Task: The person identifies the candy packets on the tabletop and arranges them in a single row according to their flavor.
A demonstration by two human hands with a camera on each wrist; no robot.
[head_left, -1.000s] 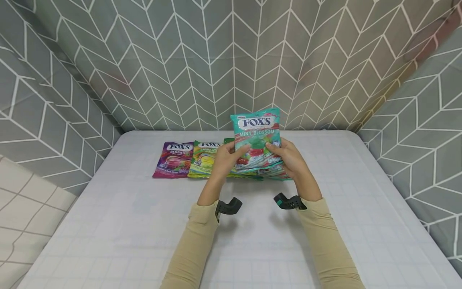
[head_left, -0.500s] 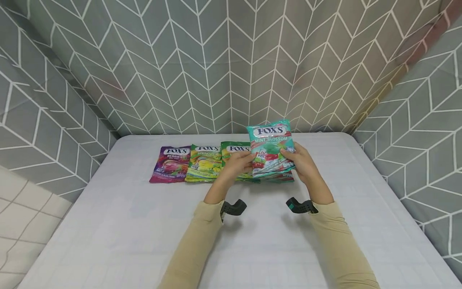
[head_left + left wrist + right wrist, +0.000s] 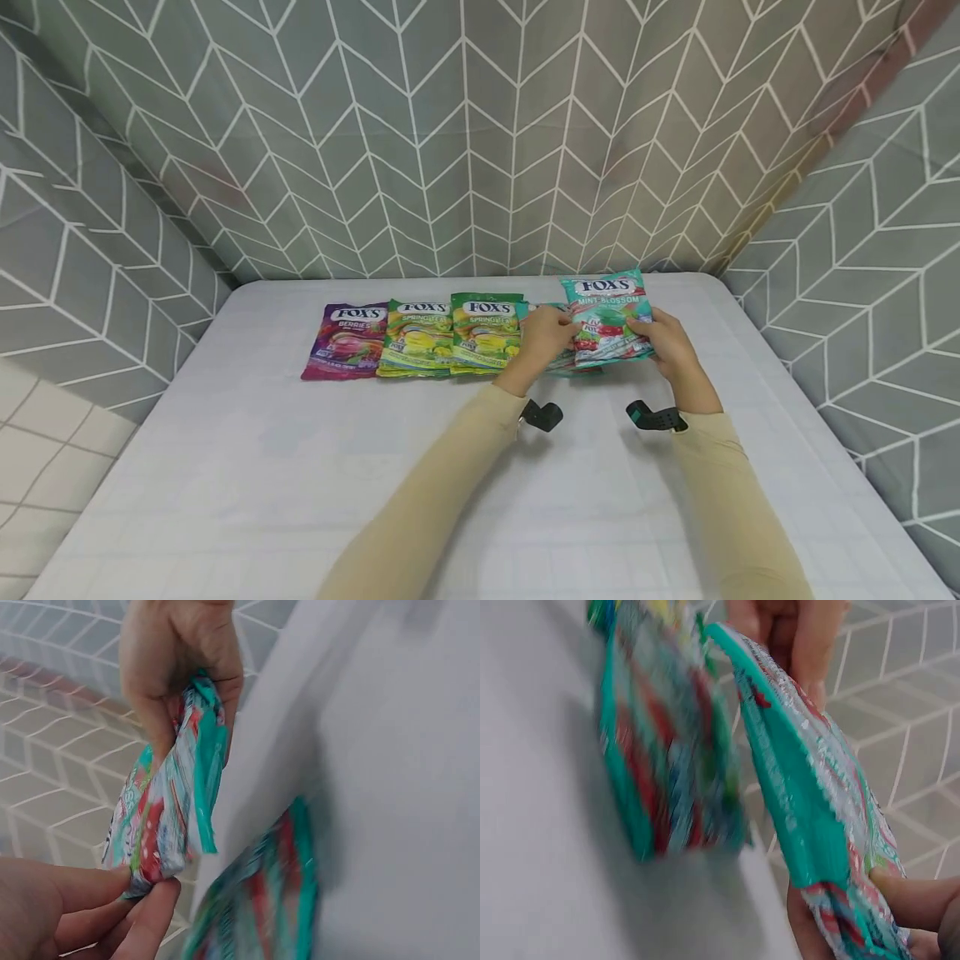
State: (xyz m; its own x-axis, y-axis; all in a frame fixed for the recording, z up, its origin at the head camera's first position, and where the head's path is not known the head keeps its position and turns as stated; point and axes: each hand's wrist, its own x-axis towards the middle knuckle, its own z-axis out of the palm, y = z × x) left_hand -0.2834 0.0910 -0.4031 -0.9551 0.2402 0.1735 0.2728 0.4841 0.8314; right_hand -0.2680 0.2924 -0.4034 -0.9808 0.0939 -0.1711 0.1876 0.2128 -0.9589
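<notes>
Both hands hold a teal Mint Blossom candy bag (image 3: 609,312) above the table, its printed front facing the head camera. My left hand (image 3: 546,335) pinches the bag's left edge between thumb and fingers, as the left wrist view shows. On the other side, my right hand (image 3: 670,340) grips the right edge, thumb in front and fingers behind. Below and left of the held bag, another teal candy bag (image 3: 667,750) lies on the table, partly hidden by my left hand in the head view.
Left of the teal bags lie two yellow-green Spring Tea candy bags (image 3: 486,333) and a purple Berries candy bag (image 3: 347,342), in a row near the back of the white table (image 3: 262,467). Patterned grey curtains (image 3: 465,142) stand behind and at the sides.
Both hands have carried the Mint Blossom bag to the right and lower. The Spring Tea bag it partly covered now shows fully, and the teal bag beneath shows more.
</notes>
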